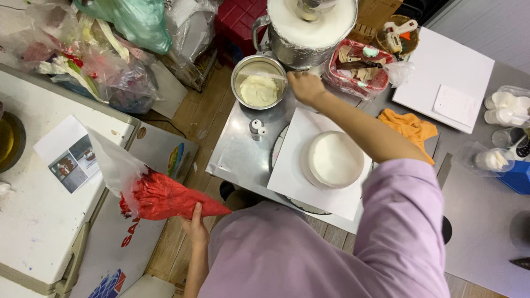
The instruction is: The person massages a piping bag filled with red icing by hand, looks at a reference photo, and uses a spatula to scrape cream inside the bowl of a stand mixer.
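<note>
Now, from the head camera, I look down at my two hands, and they are well apart from each other. My left hand [195,225] is low, close to my body in the lilac top, and its fingers are closed around the narrow end of a piping bag [157,194] filled with red cream. The long axis of the bag runs from my grip up and away to the left: the red pointed tip sticks out just right of my fingers, while the wide clear end opens far to the upper left, over the white chest [38,221] with a printed sheet [67,154] on it.

My right hand [305,86] is stretched forward, far from my body, and it is closed on a thin tool whose blade reaches left into the steel bowl [258,83] of pale cream; I cannot tell exactly what kind of tool it is. The bowl lies just left of this grip, touching nothing else I can see except the steel table [243,154].

Between my right hand and my body, below the forearm, the white cake [334,159] sits on a white board [298,165]. It is nearer to the right hand than to the left. The big mixer bowl [309,27] stands just behind the right hand, and an orange cloth [411,127] lies to its right.
</note>
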